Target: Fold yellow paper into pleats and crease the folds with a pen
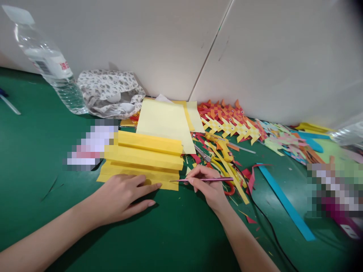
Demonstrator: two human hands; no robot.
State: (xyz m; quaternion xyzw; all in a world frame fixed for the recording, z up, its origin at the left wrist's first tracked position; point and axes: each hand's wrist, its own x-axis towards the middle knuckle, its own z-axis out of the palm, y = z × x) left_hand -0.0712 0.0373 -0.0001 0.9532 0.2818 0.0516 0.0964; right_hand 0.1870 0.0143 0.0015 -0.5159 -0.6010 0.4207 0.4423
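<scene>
A pleated sheet of yellow paper (pixel 144 151) lies on the green table. My left hand (pixel 124 192) rests on its near edge, palm down with the fingers stretched out. At the paper's lower right corner, my right hand (pixel 205 183) is closed around a slim purple pen-like tool (pixel 214 179). The tool's thin pointed tip is over the near strip of the paper, to the right of my left fingertips; whether it touches, I cannot tell. Behind the folds lies a pale yellow sheet (pixel 164 119).
Scissors (pixel 218 164) and a yellow glue gun (pixel 221 145) lie among paper scraps beyond my right hand. Woven paper fish shapes (pixel 232 126) are heaped by the wall. A water bottle (pixel 53 64) and a floral cloth bag (pixel 110 90) stand back left; a blue strip (pixel 286 202) lies right.
</scene>
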